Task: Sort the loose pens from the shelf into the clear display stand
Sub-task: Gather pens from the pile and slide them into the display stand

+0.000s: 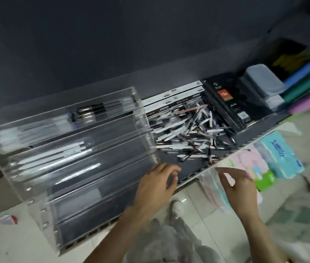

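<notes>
A heap of loose pens (190, 130), white and dark, lies on the dark shelf (192, 168) right of the clear display stand (36, 186). The stand has stepped tiers; its upper tiers hold rows of dark and white pens (55, 156), its lower tiers look bare. My left hand (156, 188) hovers at the shelf's front edge beside the stand's right end, fingers loosely curled, holding nothing. My right hand (239, 186) hangs just past the shelf edge, fingers relaxed and empty.
Flat white boxes (173, 97) and black notebooks (230, 103) lie behind the heap. Grey plastic cases (264, 80) and coloured folders (309, 82) stand further right. Tissue packs (279, 154) sit on the tiled floor below the shelf.
</notes>
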The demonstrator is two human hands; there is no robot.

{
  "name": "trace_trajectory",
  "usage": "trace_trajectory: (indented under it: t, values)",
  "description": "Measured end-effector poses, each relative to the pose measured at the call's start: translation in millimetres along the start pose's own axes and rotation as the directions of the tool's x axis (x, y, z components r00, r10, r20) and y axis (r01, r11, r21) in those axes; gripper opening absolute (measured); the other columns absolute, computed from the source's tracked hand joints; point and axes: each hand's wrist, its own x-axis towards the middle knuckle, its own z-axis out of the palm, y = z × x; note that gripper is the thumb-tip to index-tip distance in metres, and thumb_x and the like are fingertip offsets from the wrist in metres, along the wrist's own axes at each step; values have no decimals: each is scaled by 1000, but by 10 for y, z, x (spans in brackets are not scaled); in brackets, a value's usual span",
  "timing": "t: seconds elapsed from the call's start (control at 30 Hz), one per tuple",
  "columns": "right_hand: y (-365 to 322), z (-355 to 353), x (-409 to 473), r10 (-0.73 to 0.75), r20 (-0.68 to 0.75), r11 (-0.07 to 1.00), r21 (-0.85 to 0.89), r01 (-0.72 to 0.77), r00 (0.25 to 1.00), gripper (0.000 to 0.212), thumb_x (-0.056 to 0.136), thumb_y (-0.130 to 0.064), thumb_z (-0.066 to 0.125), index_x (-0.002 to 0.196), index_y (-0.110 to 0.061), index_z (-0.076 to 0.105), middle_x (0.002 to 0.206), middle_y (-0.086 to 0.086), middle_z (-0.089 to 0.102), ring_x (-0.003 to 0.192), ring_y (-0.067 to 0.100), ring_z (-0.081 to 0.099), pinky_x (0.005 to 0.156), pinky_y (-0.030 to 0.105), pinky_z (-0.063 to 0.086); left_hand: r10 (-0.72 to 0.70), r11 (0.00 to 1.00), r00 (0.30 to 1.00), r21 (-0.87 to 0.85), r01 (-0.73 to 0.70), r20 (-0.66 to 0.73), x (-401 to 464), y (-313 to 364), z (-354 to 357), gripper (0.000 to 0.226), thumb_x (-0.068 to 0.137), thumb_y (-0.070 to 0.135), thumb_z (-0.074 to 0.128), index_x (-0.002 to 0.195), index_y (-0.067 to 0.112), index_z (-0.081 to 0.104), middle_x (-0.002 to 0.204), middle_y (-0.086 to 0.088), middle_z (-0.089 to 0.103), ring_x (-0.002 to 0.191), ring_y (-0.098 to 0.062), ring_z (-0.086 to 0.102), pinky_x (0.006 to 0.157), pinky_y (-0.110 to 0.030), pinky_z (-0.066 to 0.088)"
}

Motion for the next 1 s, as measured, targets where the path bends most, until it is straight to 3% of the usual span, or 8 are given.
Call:
trace_trajectory:
  t: [0.07, 0.17, 0.27, 0.37, 0.5, 0.73, 0.87, 1.0]
  values:
    - [260, -69, 97, 23, -25, 1000, -20, -23, 999, 16, 81, -3, 68, 90, -14, 74, 92, 6, 73, 91, 32, 62, 75, 26, 40, -12, 999, 1000, 34, 12, 7, 98, 47, 159, 19, 91, 23, 55, 109, 27, 61, 99, 13, 62, 82, -1, 51, 75, -29, 50]
    - [556, -180, 362, -34, -71, 998, -53, 30, 997, 19, 77, 2, 71, 89, -12, 74, 88, 7, 73, 85, 32, 60, 75, 26, 37, -25, 995, 1000, 100, 26, -14, 332, 102, 439, 21, 91, 25, 57, 112, 27, 62, 106, 11, 60, 101, -7, 52, 82, -23, 44]
    - [823, -214, 810, -139, -31, 986, -93, 136, 990, 15, 77, -4, 74, 88, -13, 73, 86, 5, 72, 81, 31, 58, 71, 30, 43, -9, 970, 1000, 244, 16, -29, 650, 113, 777, 31, 86, 26, 65, 117, 25, 61, 113, 5, 58, 108, -15, 48, 91, -32, 45]
    - [1004, -209, 1327, -189, 205, 959, -172, 225, 960, 17, 77, -13, 75, 93, -16, 70, 90, 5, 70, 83, 33, 62, 67, 34, 48, -26, 922, 1000, 385, 22, 4, 948, 144, 1046, 49, 79, 28, 72, 125, 26, 56, 127, 0, 52, 117, -21, 40, 99, -43, 43]
    - [1011, -171, 1745, -167, 556, 852, -334, 403, 814, 36, 82, -36, 68, 112, -22, 53, 108, 2, 63, 95, 29, 65, 75, 34, 49, -92, 863, 990, 504, 25, 109, 1166, 249, 1286, 71, 70, 33, 78, 134, 30, 47, 142, -6, 39, 127, -24, 22, 106, -50, 29]
    - [942, 98, 1888, -298, 687, 664, -349, 661, 663, 42, 89, -13, 60, 126, -14, 41, 109, 5, 65, 97, 23, 66, 77, 33, 53, -148, 815, 977, 579, 32, 155, 1328, 301, 1488, 77, 55, 28, 81, 126, 31, 52, 134, -8, 46, 122, -25, 31, 95, -50, 40]
    - [862, 212, 1889, -363, 691, 667, -276, 692, 625, 35, 92, -18, 56, 124, -10, 46, 108, 6, 66, 95, 22, 67, 74, 32, 54, -113, 806, 987, 592, 22, 117, 1410, 279, 1424, 64, 57, 27, 83, 116, 33, 60, 125, -2, 52, 114, -21, 40, 88, -43, 43]
    - [723, 262, 1919, -407, 666, 702, -209, 681, 625, 42, 94, -31, 52, 128, -9, 40, 115, 8, 61, 100, 25, 65, 76, 32, 51, -113, 832, 994, 545, 101, -11, 1458, 191, 1381, 62, 59, 19, 83, 115, 33, 60, 113, -1, 53, 102, -20, 43, 82, -33, 35]
